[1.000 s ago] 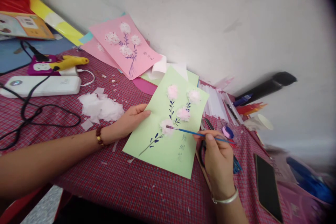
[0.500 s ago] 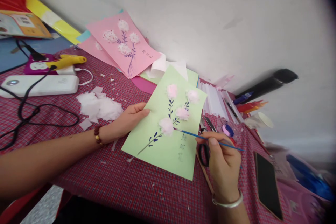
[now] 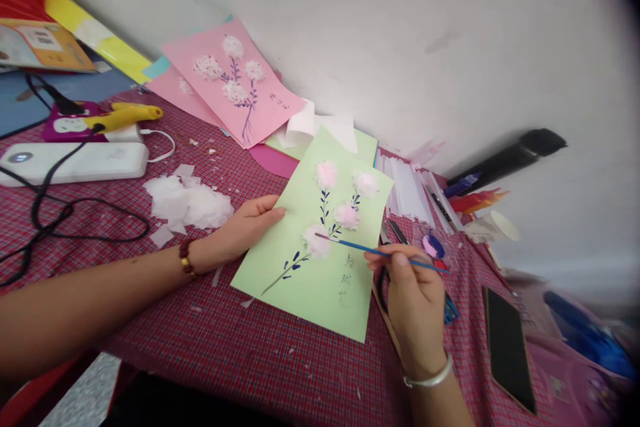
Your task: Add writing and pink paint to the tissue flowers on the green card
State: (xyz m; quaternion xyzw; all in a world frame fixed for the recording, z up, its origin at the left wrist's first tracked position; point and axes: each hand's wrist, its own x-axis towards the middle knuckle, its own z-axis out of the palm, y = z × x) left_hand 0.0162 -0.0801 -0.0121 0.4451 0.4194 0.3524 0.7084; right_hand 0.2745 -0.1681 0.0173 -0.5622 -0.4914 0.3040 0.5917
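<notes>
My left hand grips the left edge of a light green card, thumb on top and fingers underneath. On the card is a painted branch with dark leaves and several fluffy pale pink flowers. In my right hand is a thin blue paintbrush, pinched between thumb and fingers. Its tip lies over the lowest flower, seemingly touching it. Dark handwritten characters run down the card's right part, below the brush. Scissors are partly hidden behind the card and my right hand.
White paper scraps are heaped left of the card. Pink flower cards lean by the wall. A power bank, black cable and yellow glue gun lie left. A phone and paper cup are right.
My right hand has moved left and slightly up, carrying the brush tip from the lowest flower's right edge onto the flower. The left hand and card have stayed almost still.
</notes>
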